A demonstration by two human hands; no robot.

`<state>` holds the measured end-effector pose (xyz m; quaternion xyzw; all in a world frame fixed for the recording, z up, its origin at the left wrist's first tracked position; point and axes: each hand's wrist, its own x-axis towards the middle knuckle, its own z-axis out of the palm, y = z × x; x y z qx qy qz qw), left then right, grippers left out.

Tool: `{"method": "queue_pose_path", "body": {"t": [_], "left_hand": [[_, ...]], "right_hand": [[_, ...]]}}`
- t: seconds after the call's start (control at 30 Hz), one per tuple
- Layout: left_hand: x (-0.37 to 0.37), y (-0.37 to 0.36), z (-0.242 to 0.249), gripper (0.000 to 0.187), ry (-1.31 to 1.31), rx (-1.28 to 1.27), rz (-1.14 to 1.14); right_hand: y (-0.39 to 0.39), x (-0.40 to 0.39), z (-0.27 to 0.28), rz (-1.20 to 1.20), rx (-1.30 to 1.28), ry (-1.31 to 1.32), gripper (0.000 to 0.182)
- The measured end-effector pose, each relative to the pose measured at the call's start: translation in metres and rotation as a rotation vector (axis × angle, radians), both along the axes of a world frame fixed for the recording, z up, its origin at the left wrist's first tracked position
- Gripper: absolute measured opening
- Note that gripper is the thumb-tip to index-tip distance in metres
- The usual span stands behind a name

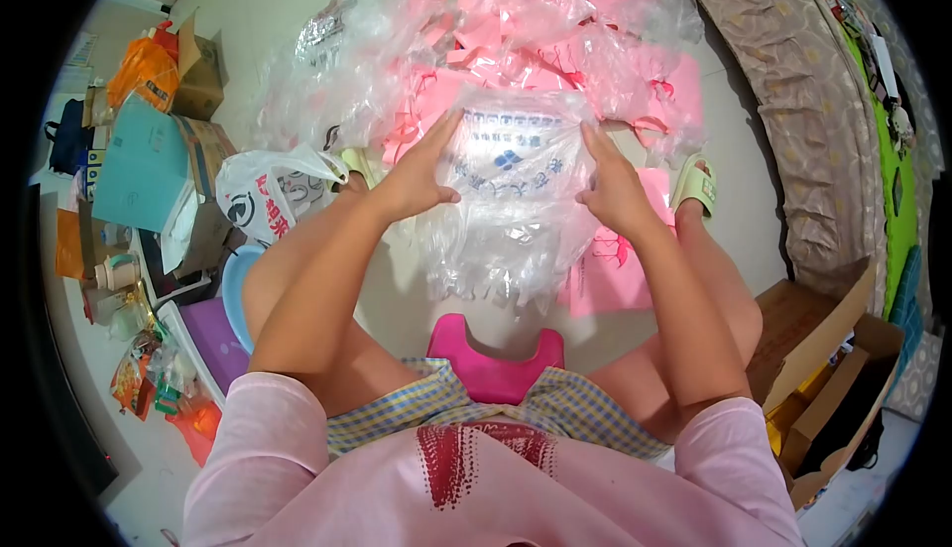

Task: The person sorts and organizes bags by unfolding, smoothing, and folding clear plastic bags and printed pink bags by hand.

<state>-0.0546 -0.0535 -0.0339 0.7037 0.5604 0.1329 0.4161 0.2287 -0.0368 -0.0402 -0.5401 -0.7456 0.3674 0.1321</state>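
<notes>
Head view: floor [392, 294] was pale and smooth; a patterned fabric drape [769, 71] hung along the right, an open cardboard box [828, 373] near its lower end. Counted: two green slippers [699, 188], one pink plastic stool [496, 373] with a curved notch. Pink packets [496, 16], flat, some in crinkled film, lay heaped ahead, too overlapped to count. One wrinkled clear plastic bag [511, 165], blue-printed, was between the slippers; left hand [415, 182] and right hand [617, 190] grasped its opposite sides.
</notes>
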Motion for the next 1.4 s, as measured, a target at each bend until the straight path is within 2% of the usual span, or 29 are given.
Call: {"method": "queue_pose_path", "body": {"t": [0.1, 0.27, 0.33, 0.37, 0.47, 0.53, 0.6, 0.63, 0.7, 0.87, 0.93, 1.07, 1.17, 1.23, 1.27, 1.33, 1.37, 1.4], "left_hand": [[-0.006, -0.005, 0.0, 0.105, 0.054, 0.029, 0.004], [-0.01, -0.008, -0.01, 0.101, 0.095, 0.084, 0.015], [-0.012, -0.007, -0.011, 0.098, -0.19, -0.128, 0.16], [-0.013, -0.005, -0.011, 0.098, -0.189, -0.126, 0.162], [-0.016, -0.005, -0.015, 0.095, -0.053, -0.109, 0.094], [-0.018, -0.011, -0.037, 0.097, 0.192, -0.102, -0.039], [-0.018, -0.02, -0.055, 0.098, 0.27, -0.088, -0.07], [-0.017, -0.025, -0.067, 0.099, 0.348, -0.072, -0.103], [-0.019, -0.034, -0.092, 0.101, 0.314, -0.039, -0.13], [-0.005, -0.046, -0.12, 0.1, 0.391, -0.135, -0.138], [-0.001, -0.049, -0.136, 0.101, 0.41, -0.161, -0.117], [0.005, -0.052, -0.166, 0.104, 0.389, -0.183, -0.052], [0.01, -0.054, -0.171, 0.108, 0.426, -0.239, 0.019], [0.013, -0.057, -0.157, 0.105, 0.671, -0.247, -0.009], [0.014, -0.06, -0.156, 0.105, 0.671, -0.246, -0.004], [0.013, -0.066, -0.153, 0.097, 0.749, -0.003, 0.046], [0.014, -0.064, -0.156, 0.097, 0.752, 0.001, 0.048], [0.016, -0.063, -0.163, 0.094, 0.725, 0.142, -0.075]], "right_hand": [[0.0, 0.0, -0.016, -0.019, -0.001, -0.019, 0.092], [-0.003, -0.002, -0.026, -0.008, 0.065, -0.023, 0.091], [-0.005, -0.007, -0.027, 0.0, 0.118, -0.042, 0.089], [-0.004, -0.009, -0.028, -0.001, 0.116, -0.029, 0.086], [-0.008, -0.015, -0.036, 0.02, 0.05, -0.065, 0.081], [-0.014, -0.018, -0.048, 0.043, -0.013, -0.114, 0.077], [-0.023, -0.021, -0.069, 0.153, -0.092, -0.288, 0.075], [-0.029, -0.021, -0.08, 0.151, -0.096, -0.288, 0.075], [-0.04, -0.022, -0.102, 0.133, -0.182, -0.289, 0.074], [-0.065, -0.027, -0.142, 0.006, -0.219, -0.291, 0.074], [-0.075, -0.03, -0.162, -0.04, -0.135, -0.331, 0.078], [-0.085, -0.036, -0.192, -0.075, -0.146, -0.317, 0.08], [-0.085, -0.04, -0.204, -0.066, -0.17, -0.28, 0.081], [-0.087, -0.039, -0.197, -0.104, -0.157, -0.366, 0.077], [-0.084, -0.039, -0.196, -0.1, -0.154, -0.366, 0.077], [-0.079, -0.038, -0.19, -0.114, -0.299, -0.391, 0.072], [-0.078, -0.039, -0.188, -0.113, -0.295, -0.389, 0.072], [-0.077, -0.042, -0.182, -0.125, -0.18, -0.388, 0.069]]}}
